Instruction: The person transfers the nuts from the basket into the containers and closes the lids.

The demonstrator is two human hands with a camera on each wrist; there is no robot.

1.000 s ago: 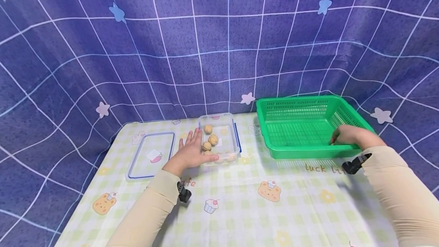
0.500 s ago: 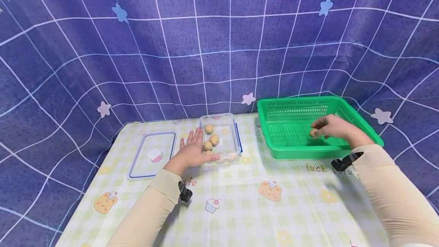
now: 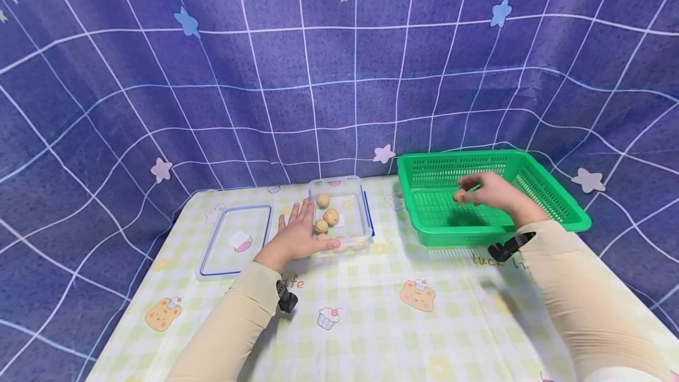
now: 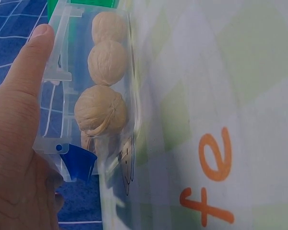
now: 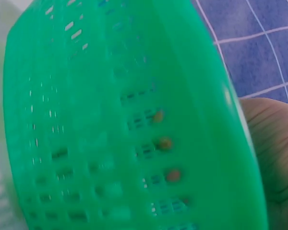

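My left hand (image 3: 294,237) rests with spread, straight fingers against the left side and near corner of a clear plastic container (image 3: 351,231). Inside lie several walnuts (image 3: 331,217), which the left wrist view shows up close through the wall, with the thumb (image 4: 31,60) along the rim. Over the green basket (image 3: 461,237), my right hand (image 3: 495,191) pinches a walnut (image 3: 458,196) between thumb and fingers. From the right wrist, the perforated basket wall (image 5: 201,129) hides most of that hand; small brown patches show through its slots.
To the left of the container lies its clear lid (image 3: 237,212) with a blue seal. A checked, cartoon-printed cloth covers the table (image 3: 371,335). Behind hangs a blue curtain (image 3: 339,105) with a white grid and stars.
My right hand has risen from the basket's near right corner and moved left, bringing a walnut into sight between its fingers. My left hand stays on the container.
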